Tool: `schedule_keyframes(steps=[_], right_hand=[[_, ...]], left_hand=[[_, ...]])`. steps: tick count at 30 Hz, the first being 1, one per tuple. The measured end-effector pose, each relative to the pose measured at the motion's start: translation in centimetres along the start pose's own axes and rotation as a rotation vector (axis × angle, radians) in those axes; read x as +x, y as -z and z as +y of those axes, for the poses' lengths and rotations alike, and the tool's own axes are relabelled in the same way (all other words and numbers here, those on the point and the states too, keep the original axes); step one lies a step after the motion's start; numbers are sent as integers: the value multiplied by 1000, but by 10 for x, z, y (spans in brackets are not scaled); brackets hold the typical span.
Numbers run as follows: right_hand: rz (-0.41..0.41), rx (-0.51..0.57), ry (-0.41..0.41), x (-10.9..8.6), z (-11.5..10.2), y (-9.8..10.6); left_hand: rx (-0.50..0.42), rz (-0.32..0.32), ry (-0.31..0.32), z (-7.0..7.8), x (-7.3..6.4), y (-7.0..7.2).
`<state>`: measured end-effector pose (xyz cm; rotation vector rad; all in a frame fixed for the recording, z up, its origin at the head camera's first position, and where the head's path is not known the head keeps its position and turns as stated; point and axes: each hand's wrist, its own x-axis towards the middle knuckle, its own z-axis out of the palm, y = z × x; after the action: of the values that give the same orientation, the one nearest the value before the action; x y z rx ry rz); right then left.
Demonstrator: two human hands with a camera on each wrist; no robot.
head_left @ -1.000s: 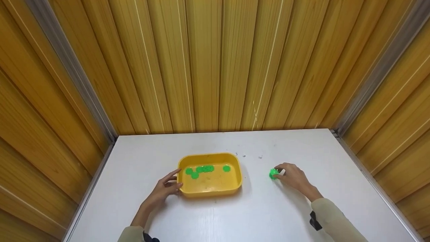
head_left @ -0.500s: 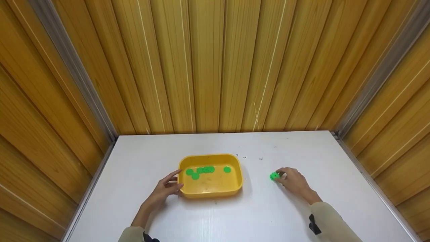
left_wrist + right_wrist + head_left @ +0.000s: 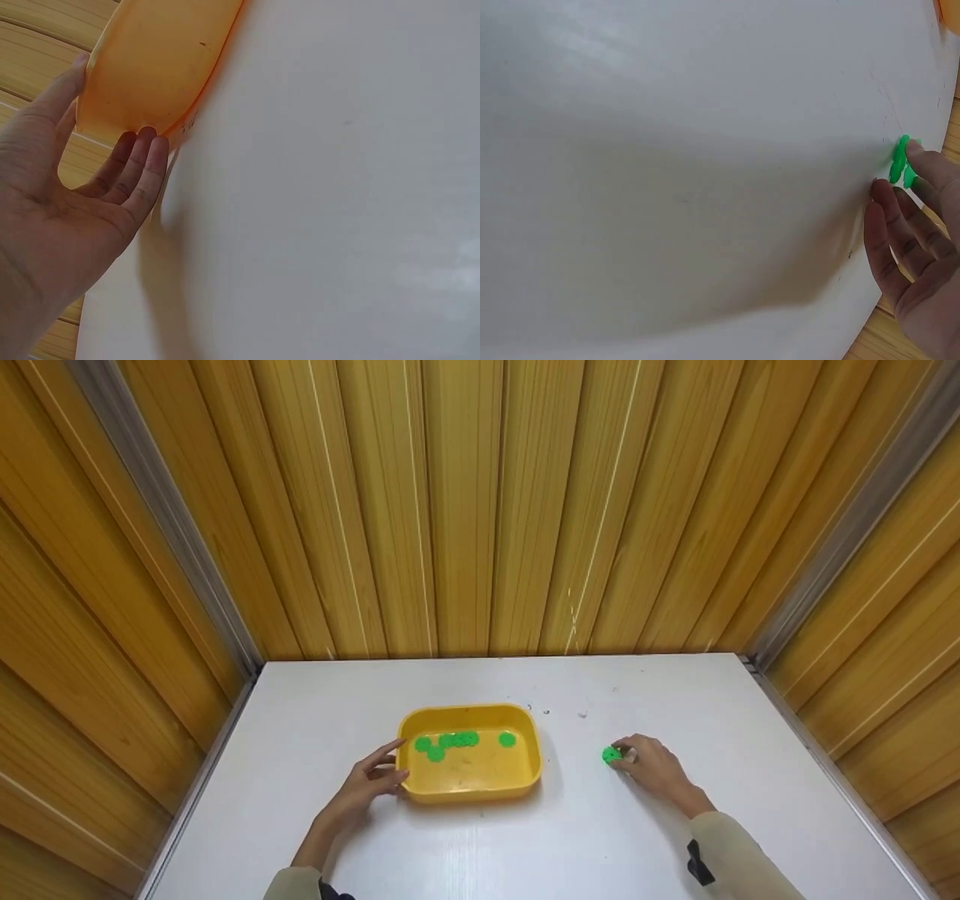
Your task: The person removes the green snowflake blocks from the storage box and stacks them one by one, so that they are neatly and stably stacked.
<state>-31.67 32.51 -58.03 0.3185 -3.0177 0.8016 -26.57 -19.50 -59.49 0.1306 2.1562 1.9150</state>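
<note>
My left hand [image 3: 366, 778] holds the left end of a yellow plastic tray [image 3: 472, 793], with fingertips over its rim. In the left wrist view, several fingers of the left hand [image 3: 79, 202] curl against the outer wall of the tray [image 3: 161, 67]. Inside lie several green flower-shaped discs [image 3: 459, 739], some in a touching row, one apart on the right. To the tray's right, my right hand [image 3: 657, 769] pinches green discs [image 3: 610, 755] between thumb and fingertip. The right wrist view shows these discs [image 3: 900, 159] edge-on, side by side; the remaining fingers of the right hand [image 3: 922, 270] are loosely bent.
A white tabletop [image 3: 480, 855] lies under everything. Yellow wood-look panels [image 3: 457, 510] rise behind and on both sides, with grey metal posts [image 3: 191, 547] in the corners. Small dark marks [image 3: 546, 712] dot the table behind the tray.
The green discs in my right hand have turned between the fingertips, and that hand has dropped slightly lower in view. My left hand and the tray look unmoved.
</note>
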Motion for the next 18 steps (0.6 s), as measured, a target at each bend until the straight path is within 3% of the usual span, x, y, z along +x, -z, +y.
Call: schedule_keyframes(steps=[18], right_hand=[[10, -16, 47, -1, 0, -3]], left_hand=[[32, -9, -25, -2, 1, 2]])
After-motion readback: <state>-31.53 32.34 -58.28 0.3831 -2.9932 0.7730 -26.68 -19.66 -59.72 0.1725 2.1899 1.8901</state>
